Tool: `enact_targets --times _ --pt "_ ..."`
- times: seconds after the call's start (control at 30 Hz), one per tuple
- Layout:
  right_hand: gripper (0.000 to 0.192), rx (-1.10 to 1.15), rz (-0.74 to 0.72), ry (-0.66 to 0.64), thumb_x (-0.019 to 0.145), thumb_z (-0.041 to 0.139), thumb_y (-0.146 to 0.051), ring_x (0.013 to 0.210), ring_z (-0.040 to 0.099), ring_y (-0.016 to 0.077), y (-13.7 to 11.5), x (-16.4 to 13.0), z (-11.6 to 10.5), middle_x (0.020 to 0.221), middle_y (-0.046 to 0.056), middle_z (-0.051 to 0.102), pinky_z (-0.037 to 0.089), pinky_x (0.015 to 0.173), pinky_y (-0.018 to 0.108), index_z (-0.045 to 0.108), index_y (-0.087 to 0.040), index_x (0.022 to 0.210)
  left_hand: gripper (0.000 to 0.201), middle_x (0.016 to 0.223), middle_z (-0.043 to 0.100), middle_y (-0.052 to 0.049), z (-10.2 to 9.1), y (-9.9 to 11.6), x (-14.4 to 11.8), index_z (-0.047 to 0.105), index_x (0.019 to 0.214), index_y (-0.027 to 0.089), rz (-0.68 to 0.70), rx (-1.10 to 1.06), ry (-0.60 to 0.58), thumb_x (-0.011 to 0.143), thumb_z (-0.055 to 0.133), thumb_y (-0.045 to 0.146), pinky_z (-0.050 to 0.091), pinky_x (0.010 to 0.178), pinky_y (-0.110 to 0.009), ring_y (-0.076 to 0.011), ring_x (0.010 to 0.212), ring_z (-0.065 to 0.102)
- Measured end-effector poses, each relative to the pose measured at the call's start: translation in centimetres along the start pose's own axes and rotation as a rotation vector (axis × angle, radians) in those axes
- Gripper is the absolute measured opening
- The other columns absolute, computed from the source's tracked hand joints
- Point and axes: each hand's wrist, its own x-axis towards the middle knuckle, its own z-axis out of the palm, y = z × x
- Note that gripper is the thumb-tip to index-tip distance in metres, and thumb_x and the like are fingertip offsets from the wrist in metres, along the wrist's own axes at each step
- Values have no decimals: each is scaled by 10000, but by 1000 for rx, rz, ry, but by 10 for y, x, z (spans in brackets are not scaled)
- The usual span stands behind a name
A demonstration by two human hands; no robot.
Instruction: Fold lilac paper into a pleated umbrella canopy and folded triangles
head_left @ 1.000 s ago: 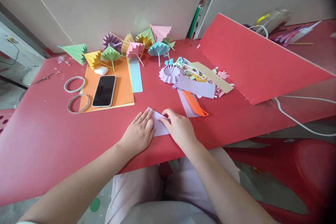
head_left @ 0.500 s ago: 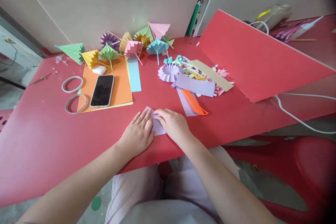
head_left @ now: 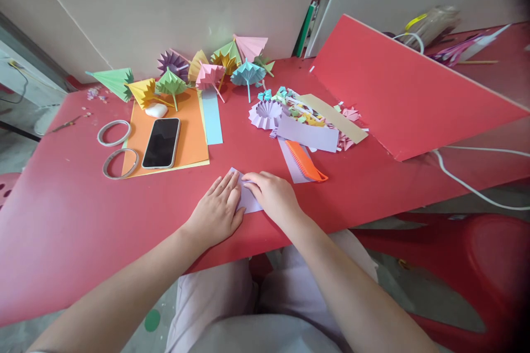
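A small sheet of lilac paper [head_left: 248, 201] lies on the red table [head_left: 144, 215] near its front edge. My left hand [head_left: 218, 207] rests flat across the paper's left part, fingers stretched out. On the paper's right side, the thumb and forefinger of my right hand [head_left: 276, 193] are pinched at its surface; whether they grip a fold there is partly hidden by the fingers. Just right of my hands, an orange comb-like tool [head_left: 305, 161] lies on a lilac paper strip [head_left: 290, 162].
Paper umbrellas [head_left: 211, 74] line the wall. A phone [head_left: 161, 143] lies on orange paper [head_left: 192, 143], beside two tape rolls [head_left: 115, 133]. Paper scraps [head_left: 304, 116] and a pleated lilac disc [head_left: 266, 115] lie beyond my hands. A red board [head_left: 397, 94] stands at right, near a white cable [head_left: 467, 190].
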Motion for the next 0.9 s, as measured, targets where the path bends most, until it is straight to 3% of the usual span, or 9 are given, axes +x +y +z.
enact_targets --times 0.43,0.63,0.73,0.9 --pt "170 60 5 -14 891 490 -265 812 635 162 0 -1 -2 894 21 692 373 571 236 634 -256 979 380 1365 414 -244 0 0 -1 463 1186 44 -12 -40 13 880 402 261 358 1043 -471 -299 1318 318" --pt "175 -24 -18 22 897 473 -284 736 614 154 0 0 3 806 15 665 328 509 237 632 -262 968 368 1360 425 -237 -1 0 1 486 1162 51 -11 -18 -26 885 392 274 363 1037 -467 -298 1316 325" --pt "200 -119 -67 127 898 459 -262 724 597 167 1 -5 6 777 35 646 358 522 254 653 -243 941 368 1357 434 -229 -4 0 2 506 1145 48 -7 24 -23 885 403 287 364 1038 -457 -307 1302 351" --pt "257 -150 -328 482 855 446 -95 858 593 190 -1 -37 17 875 73 675 467 771 319 685 -182 893 342 1294 511 -206 -5 1 1 531 1126 69 1 29 9 889 399 277 398 1014 -444 -303 1247 437"
